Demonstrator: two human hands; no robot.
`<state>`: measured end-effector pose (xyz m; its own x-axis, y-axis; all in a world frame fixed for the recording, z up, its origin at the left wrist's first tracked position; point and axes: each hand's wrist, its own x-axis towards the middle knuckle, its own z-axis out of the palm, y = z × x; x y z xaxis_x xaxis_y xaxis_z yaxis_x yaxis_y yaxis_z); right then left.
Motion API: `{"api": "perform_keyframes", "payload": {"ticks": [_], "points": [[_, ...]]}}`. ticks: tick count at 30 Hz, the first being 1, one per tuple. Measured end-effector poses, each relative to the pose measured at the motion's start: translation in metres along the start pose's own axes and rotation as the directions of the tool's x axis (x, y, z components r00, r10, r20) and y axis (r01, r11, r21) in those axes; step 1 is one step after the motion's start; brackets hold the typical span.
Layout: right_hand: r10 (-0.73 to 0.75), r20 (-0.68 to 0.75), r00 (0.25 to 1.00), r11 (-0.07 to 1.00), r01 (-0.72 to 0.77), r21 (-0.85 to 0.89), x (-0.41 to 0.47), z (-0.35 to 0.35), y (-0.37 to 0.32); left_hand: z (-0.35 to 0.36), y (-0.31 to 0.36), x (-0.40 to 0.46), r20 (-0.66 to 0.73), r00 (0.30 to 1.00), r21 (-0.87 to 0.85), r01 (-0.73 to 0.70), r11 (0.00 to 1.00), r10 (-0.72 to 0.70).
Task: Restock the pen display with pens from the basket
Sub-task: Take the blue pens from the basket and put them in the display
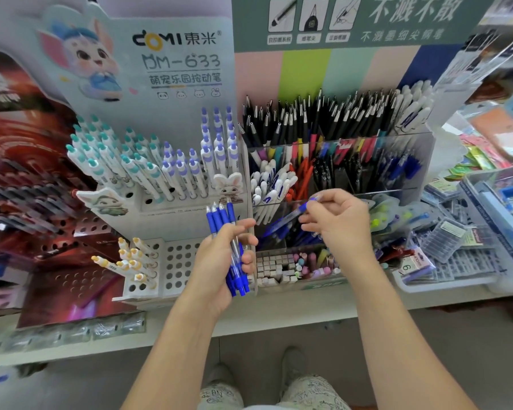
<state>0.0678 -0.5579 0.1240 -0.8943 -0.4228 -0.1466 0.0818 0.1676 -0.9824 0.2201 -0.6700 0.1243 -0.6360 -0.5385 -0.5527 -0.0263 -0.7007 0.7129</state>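
My left hand (219,261) grips a bundle of several blue pens (224,220), tips pointing up, in front of the white pen stand. My right hand (338,220) pinches a single blue pen (288,217) that slants down to the left over the clear tiered pen display (397,161). That display holds black, white, red and blue pens in separate compartments; blue pens (403,167) fill its right middle section. No basket is in view.
A white perforated stand (178,261) with teal, purple and yellow pens stands at the left. A tray of small erasers (279,270) sits below the display. Packaged stationery (456,247) is piled at the right. The shelf edge (279,318) runs across in front.
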Motion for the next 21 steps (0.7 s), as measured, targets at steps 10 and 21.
{"api": "perform_keyframes", "payload": {"ticks": [10, 21], "points": [[-0.306, 0.061, 0.950, 0.771, 0.285, -0.570, 0.000, 0.034, 0.055, 0.007, 0.001, -0.009, 0.017, 0.998, 0.128, -0.055, 0.990, 0.053], [-0.374, 0.033, 0.927, 0.762, 0.328, -0.559, -0.007, 0.050, 0.065, 0.011, -0.006, -0.008, 0.045, 0.992, 0.093, -0.118, 0.989, 0.115]]}}
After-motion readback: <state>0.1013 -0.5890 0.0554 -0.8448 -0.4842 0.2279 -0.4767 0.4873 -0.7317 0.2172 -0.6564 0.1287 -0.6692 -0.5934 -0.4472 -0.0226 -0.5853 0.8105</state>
